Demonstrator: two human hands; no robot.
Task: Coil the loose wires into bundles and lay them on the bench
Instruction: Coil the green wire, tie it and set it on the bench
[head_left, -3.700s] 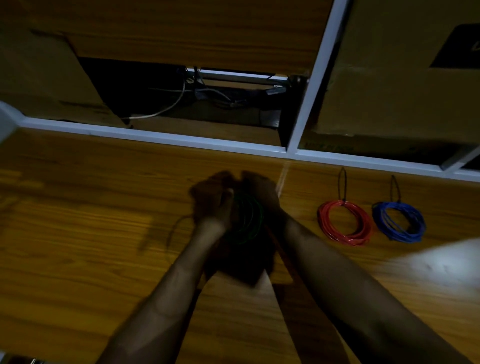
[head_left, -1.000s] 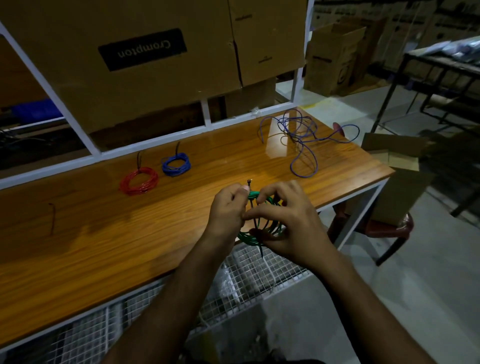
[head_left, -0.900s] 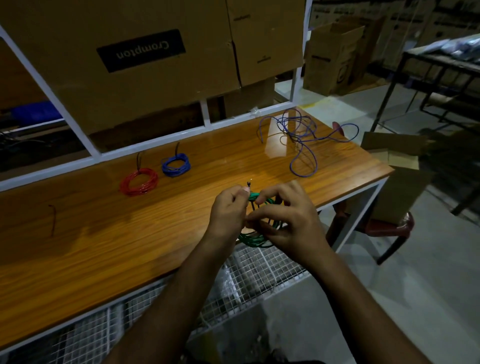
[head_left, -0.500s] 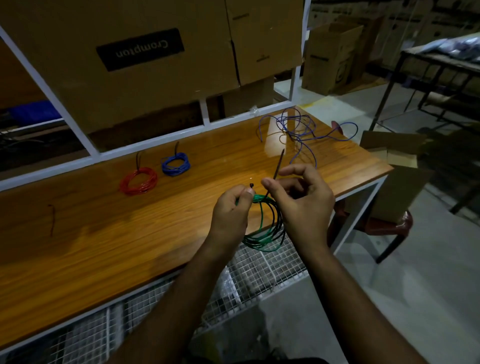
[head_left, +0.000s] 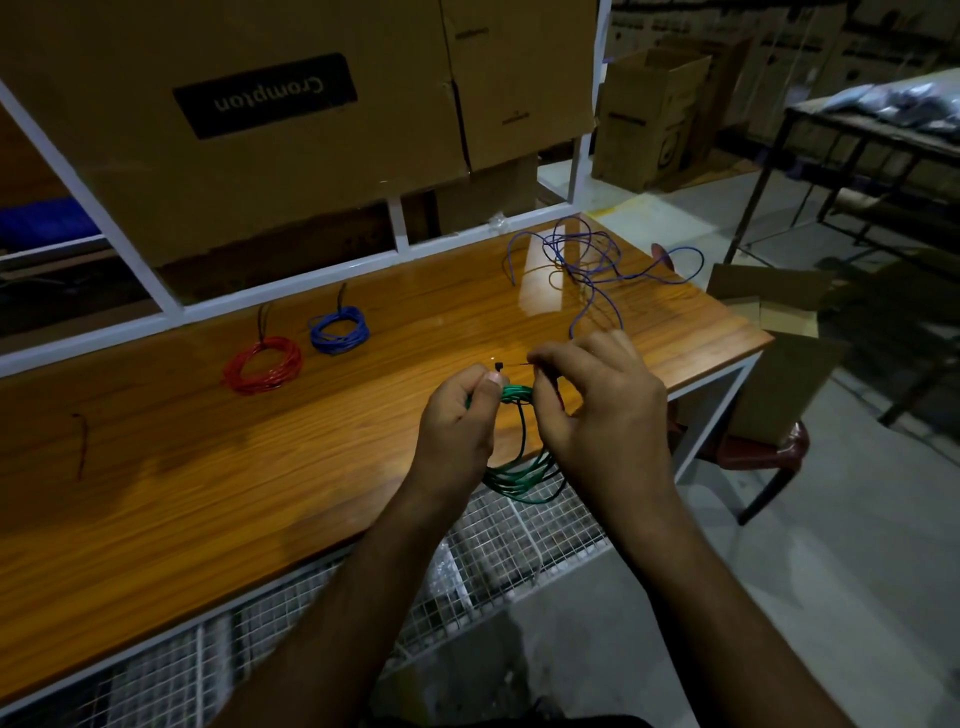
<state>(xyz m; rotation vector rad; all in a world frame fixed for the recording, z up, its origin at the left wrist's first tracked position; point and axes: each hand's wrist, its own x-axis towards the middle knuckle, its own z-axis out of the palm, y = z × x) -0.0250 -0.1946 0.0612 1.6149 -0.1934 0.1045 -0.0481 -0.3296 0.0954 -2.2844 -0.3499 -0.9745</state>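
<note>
A green wire coil (head_left: 521, 475) hangs over the front edge of the wooden bench (head_left: 208, 483). My left hand (head_left: 460, 421) pinches the top of the coil, where a black cable tie (head_left: 500, 367) wraps it. My right hand (head_left: 597, 410) pinches the thin tail of that tie, pulled out to the right. A tied red coil (head_left: 262, 364) and a tied blue coil (head_left: 338, 330) lie flat near the back rail. A loose blue wire (head_left: 587, 270) sprawls in a tangle at the bench's right end.
A single black tie (head_left: 81, 446) lies at the left of the bench. Cardboard boxes (head_left: 291, 119) fill the white shelf frame behind. A wire mesh shelf (head_left: 498, 551) sits under the bench. A red stool with a box on it (head_left: 763, 441) stands to the right.
My right hand has swung the tie's tail from pointing up to pointing sideways, and dropped lower beside my left hand. The green coil stays gripped in my left hand.
</note>
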